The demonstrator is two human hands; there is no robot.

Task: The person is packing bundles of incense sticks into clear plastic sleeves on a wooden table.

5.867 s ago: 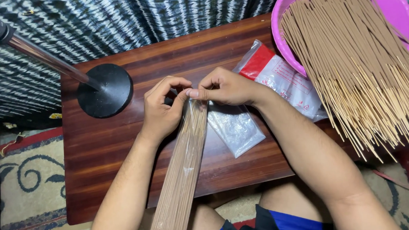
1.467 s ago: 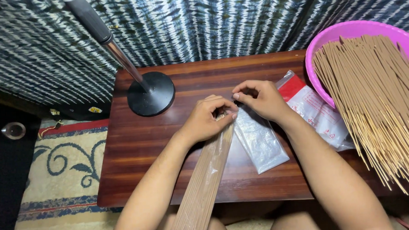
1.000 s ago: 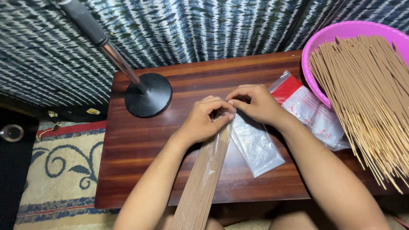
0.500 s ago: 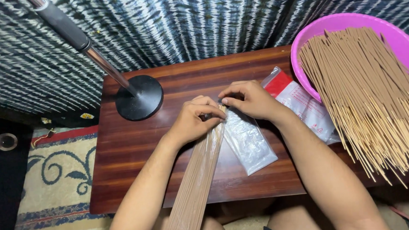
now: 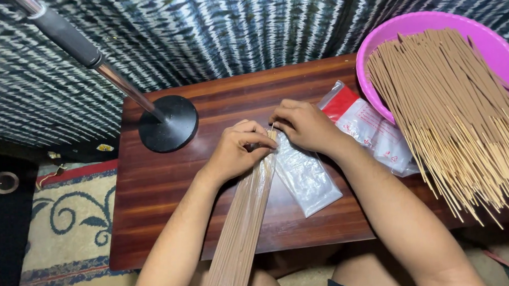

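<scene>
A: Change since half a second ago?
B: Hands and bundle unmoved on the tabletop (image 5: 154, 186); view only slid.
A: Left hand (image 5: 238, 152)?
B: Fingers clamped on stick bundle (image 5: 243, 216), sleeved in clear plastic.
A: Right hand (image 5: 304, 124)?
B: Fingers pinched together at the bundle's tip.
A: Nearby?
B: Bags (image 5: 309, 180) under the fingers; basin (image 5: 375, 48) right; stand (image 5: 169, 123) left.

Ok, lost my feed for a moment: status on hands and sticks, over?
Left hand and right hand both pinch the top of the bagged incense bundle. Empty clear bags lie beside it. Nothing blocking.
</scene>
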